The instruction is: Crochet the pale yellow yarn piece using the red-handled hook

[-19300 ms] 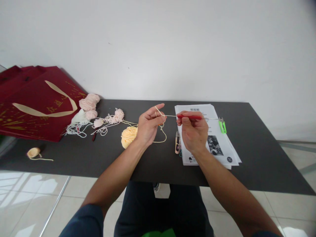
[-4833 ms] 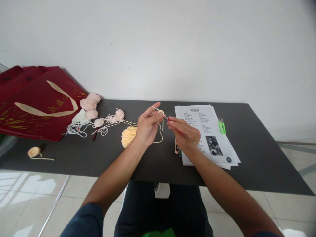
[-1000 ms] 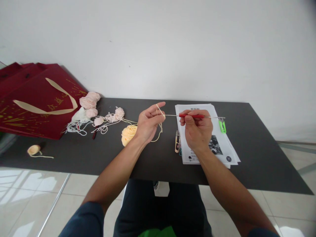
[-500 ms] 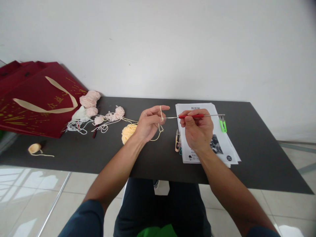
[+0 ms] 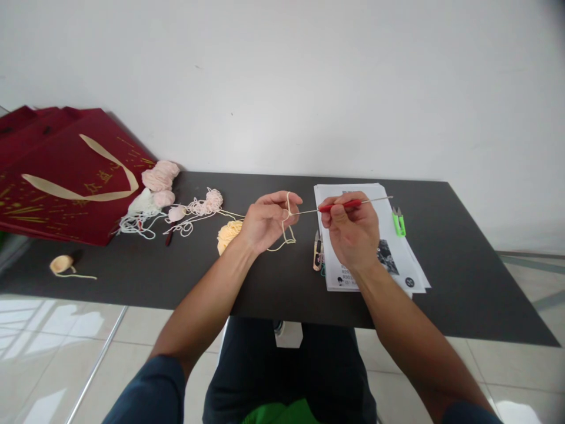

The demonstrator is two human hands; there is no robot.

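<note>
My right hand [image 5: 353,229] is closed round the red handle of a crochet hook [image 5: 339,206]. The hook's thin metal shaft points left and meets the yarn at my left fingertips; its other metal end sticks out to the right. My left hand [image 5: 269,221] pinches a strand of pale yellow yarn [image 5: 288,231], which also loops over the raised index finger. A loose loop hangs below the pinch. Partly behind my left wrist lies a yellow yarn ball [image 5: 228,235]. The exact stitch at the hook tip is too small to make out.
Printed sheets [image 5: 371,277] lie under my right hand, with green thread snips [image 5: 399,224] and another pair of snips [image 5: 316,252] beside them. Pink yarn [image 5: 161,175], a red paper bag [image 5: 75,176] and a small cream crocheted piece [image 5: 62,264] occupy the dark table's [image 5: 463,265] left side.
The crochet hook has tilted, its right end rising and shifting left. My right hand has moved slightly left and up. The left index finger has bent a little, and the hanging yarn loop has shifted.
</note>
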